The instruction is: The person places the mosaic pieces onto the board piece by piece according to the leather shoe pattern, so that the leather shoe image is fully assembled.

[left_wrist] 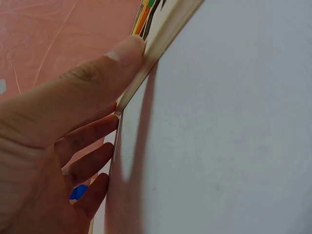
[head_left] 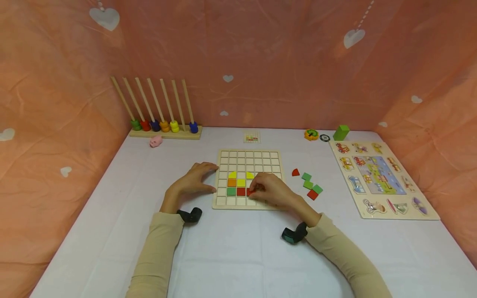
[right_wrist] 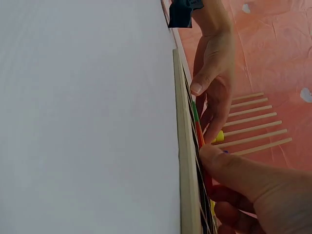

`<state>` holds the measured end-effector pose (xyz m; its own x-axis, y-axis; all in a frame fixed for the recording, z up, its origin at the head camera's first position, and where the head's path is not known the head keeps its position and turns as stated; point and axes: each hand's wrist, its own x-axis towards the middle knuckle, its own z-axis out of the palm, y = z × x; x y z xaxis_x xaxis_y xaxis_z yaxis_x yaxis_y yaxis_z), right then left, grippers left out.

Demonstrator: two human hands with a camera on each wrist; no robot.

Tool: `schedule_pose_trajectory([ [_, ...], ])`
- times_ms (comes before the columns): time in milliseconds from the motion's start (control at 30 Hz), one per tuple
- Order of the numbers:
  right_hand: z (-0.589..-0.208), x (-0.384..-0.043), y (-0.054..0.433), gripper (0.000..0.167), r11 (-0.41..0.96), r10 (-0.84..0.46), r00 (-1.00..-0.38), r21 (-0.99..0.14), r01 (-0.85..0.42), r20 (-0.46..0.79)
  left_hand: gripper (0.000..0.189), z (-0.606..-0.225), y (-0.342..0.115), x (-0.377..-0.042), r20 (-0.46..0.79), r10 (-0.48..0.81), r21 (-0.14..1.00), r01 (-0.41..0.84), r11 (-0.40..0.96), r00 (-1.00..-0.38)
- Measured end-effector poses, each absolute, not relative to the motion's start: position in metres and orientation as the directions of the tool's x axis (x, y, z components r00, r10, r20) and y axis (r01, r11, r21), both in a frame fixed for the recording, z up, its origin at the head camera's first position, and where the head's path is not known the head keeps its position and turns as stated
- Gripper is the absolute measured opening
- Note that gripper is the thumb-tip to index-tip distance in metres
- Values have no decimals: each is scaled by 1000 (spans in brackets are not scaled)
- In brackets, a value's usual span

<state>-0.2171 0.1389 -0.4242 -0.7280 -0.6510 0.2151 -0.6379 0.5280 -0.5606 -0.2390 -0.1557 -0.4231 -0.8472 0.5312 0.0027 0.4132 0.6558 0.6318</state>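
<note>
A wooden grid board lies mid-table. Its cells hold two yellow curved pieces, plus orange, yellow, green and red square tiles. My right hand pinches another red tile between thumb and fingers at the cell right of the red one; the right wrist view shows this red tile edge-on. At the board's left edge, my left hand touches the rim with spread thumb and fingers. The left wrist view has the thumb against the wooden edge.
Right of the board lie a red quarter-round piece, several green tiles and a red tile. A picture puzzle is farther right. Behind stand a peg rack, a pink pig, a small pattern card and a green block.
</note>
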Motion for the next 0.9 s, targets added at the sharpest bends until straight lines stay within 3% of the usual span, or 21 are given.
schedule_pose_trajectory([
  [367,-421,-217,139,8,549,-659,-726,-533,-644,198,72,-422,-155,-239,-11,529,628,406,665,-849],
  [900,-416,-217,141,10,573,-661,-734,-526,-629,158,71,-423,-154,-239,-13,521,634,395,665,-854],
])
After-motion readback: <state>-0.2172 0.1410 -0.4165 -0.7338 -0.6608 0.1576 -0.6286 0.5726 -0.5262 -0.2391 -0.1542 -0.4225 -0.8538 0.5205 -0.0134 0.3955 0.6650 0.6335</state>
